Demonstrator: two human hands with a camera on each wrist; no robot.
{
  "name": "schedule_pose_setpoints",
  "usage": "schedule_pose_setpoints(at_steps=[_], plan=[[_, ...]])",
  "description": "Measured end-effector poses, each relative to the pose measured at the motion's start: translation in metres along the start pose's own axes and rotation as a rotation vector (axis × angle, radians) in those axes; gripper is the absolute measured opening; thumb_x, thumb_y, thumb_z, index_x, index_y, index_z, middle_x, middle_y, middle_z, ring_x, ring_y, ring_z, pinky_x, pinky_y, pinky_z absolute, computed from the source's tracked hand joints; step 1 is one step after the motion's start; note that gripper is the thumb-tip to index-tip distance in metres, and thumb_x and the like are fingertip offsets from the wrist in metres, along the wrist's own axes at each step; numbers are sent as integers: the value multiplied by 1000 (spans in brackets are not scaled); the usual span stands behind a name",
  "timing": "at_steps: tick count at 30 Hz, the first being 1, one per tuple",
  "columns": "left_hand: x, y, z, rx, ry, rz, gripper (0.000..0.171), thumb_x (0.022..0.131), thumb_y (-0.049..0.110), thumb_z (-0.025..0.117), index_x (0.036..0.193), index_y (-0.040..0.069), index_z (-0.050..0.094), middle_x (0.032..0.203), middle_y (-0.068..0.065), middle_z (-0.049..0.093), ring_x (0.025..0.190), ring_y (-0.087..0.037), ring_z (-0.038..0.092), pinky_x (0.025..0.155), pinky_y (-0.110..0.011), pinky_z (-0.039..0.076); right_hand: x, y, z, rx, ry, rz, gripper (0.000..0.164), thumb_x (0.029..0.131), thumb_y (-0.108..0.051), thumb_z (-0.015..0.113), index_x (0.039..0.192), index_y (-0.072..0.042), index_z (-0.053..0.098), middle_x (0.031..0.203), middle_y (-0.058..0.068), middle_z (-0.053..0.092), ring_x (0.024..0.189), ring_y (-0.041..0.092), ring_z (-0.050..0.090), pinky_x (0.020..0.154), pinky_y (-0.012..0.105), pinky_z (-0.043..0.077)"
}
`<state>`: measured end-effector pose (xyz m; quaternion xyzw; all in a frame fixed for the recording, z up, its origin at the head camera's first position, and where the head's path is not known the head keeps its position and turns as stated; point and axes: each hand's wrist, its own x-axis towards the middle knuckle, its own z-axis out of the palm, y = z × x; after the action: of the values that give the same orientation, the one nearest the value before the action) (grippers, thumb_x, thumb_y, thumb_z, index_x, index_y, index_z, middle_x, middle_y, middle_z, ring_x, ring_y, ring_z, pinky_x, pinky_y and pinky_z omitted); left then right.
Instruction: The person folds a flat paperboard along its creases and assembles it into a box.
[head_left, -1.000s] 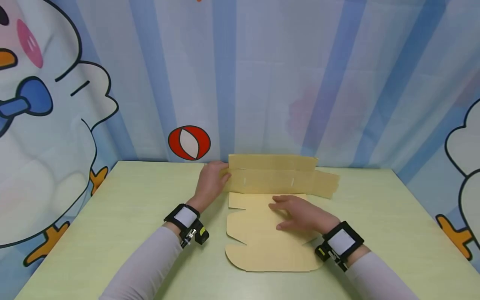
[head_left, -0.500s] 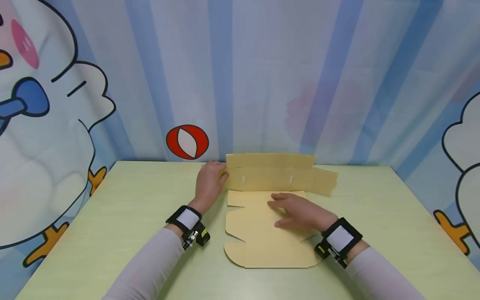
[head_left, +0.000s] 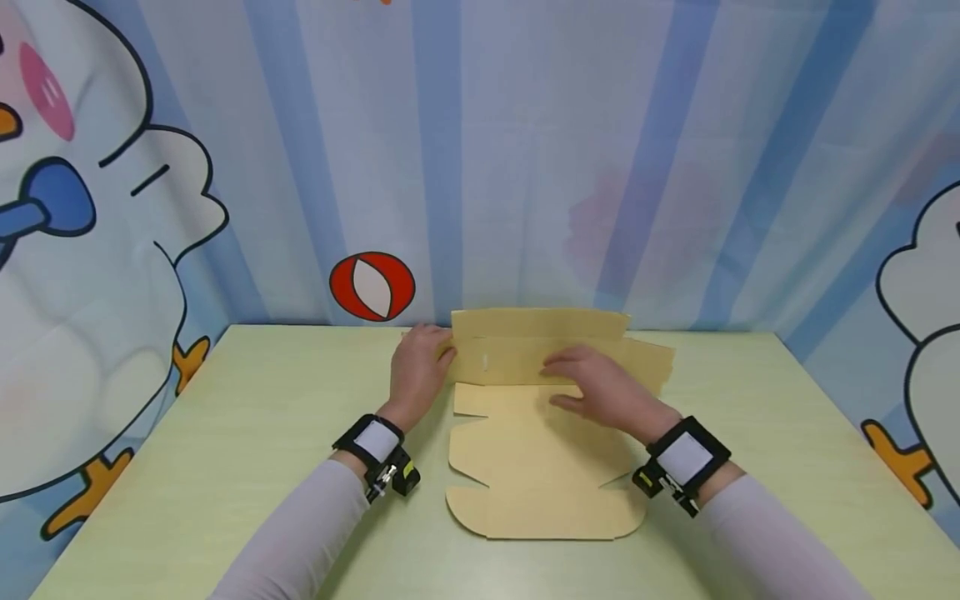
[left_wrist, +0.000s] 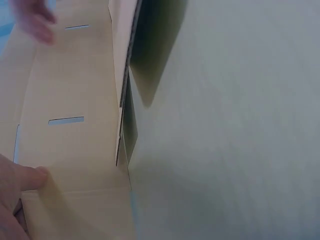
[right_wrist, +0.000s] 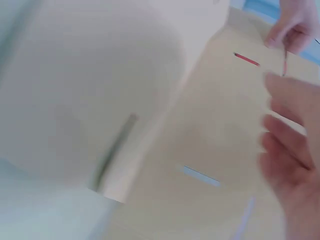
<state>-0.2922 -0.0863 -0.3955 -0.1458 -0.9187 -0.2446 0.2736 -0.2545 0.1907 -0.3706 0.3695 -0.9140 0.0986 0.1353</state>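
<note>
Opened-out cardboard (head_left: 543, 500) on the bench (head_left: 247, 433), between two hands.
Tan, side-notched; near part flat, slotted far panel (head_left: 510, 362) standing. The left hand (head_left: 420, 373) pinches its left end; the right hand (head_left: 603, 390), fingers loosely bent, thumb apart, holds nothing before its right half, hiding one slot (left_wrist: 77, 27) from the head view. Whether it touches cannot be told; the right wrist view is blurred.

A pale yellow-green table (head_left: 247, 417) bears a partly folded cardboard sheet (head_left: 543, 467).
</note>
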Motion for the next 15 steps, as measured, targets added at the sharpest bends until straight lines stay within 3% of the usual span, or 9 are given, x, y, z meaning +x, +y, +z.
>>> schedule_pose_setpoints(at_steps=[5,8,11,15], plan=[[0,0,0,2,10,0,19,86,11,77,105,9,77,103,-8,76,98,-26,67,87,-40,58,19,6,-19,-39,285,-46,31,82,-11,80,111,-6,70,113,11,67,108,29,62,90,42,55],[-1,0,1,6,13,7,18,86,11,76,104,8,77,103,-8,76,100,-27,69,94,-42,56,29,11,-24,-61,383,-59,30,83,-7,78,111,-6,69,112,13,64,106,30,59,85,42,55],[-1,0,1,10,11,11,16,86,11,76,102,8,77,103,-9,76,102,-28,70,101,-44,53,37,15,-29,-89,397,-53,36,81,-5,79,115,-5,66,114,15,62,109,32,57,89,44,53],[-1,0,-1,16,11,12,14,86,11,76,100,9,77,104,-8,76,102,-27,70,99,-43,54,44,17,-33,-101,333,-19,46,80,-7,81,123,-4,64,122,15,64,116,33,58,99,46,50]])
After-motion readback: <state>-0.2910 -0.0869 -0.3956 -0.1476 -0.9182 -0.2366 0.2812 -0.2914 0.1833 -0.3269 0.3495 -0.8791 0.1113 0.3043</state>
